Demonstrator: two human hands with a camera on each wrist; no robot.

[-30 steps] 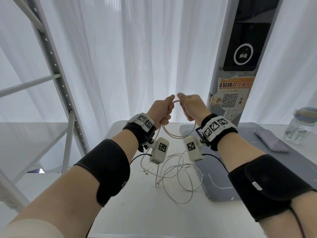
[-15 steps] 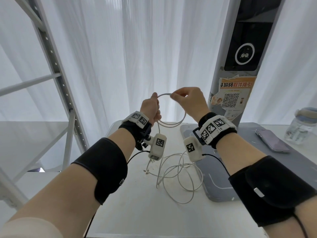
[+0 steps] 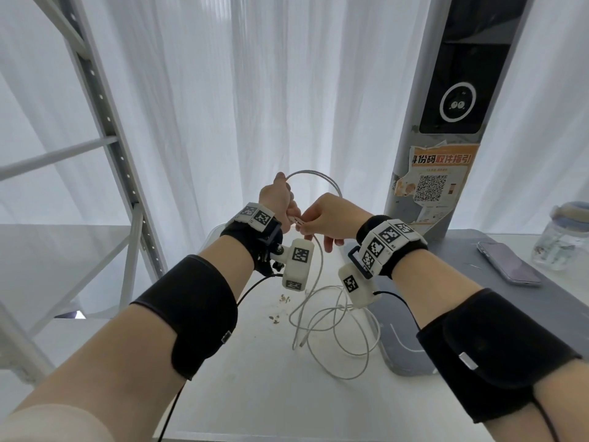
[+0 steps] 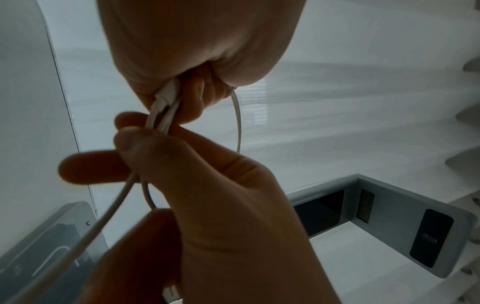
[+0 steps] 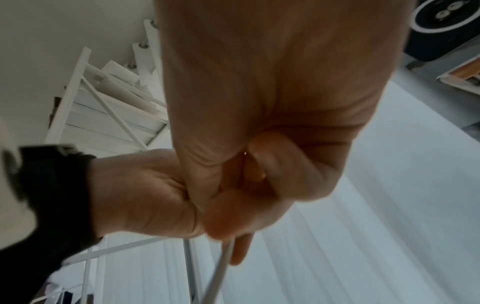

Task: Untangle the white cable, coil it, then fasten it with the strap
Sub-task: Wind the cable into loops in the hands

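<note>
We see a white cable [image 3: 322, 327] on a white table [image 3: 255, 393], with a grey mat [image 3: 404, 355] at four o'clock from it. Our forearms wear black bands [image 3: 191, 314], and our wrist straps [image 3: 387, 240] carry white blocks printed with black-and-white square codes. At one o'clock, a grey pillar [image 3: 411, 100] bears an orange-and-white notice [image 3: 441, 173] with a black QR pattern, before white curtains [image 3: 255, 90].

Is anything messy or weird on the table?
Yes. Small brownish crumbs are scattered on the white table beside the loose, tangled part of the white cable. I cannot tell what they are. Nothing looks broken or spilled.
</note>
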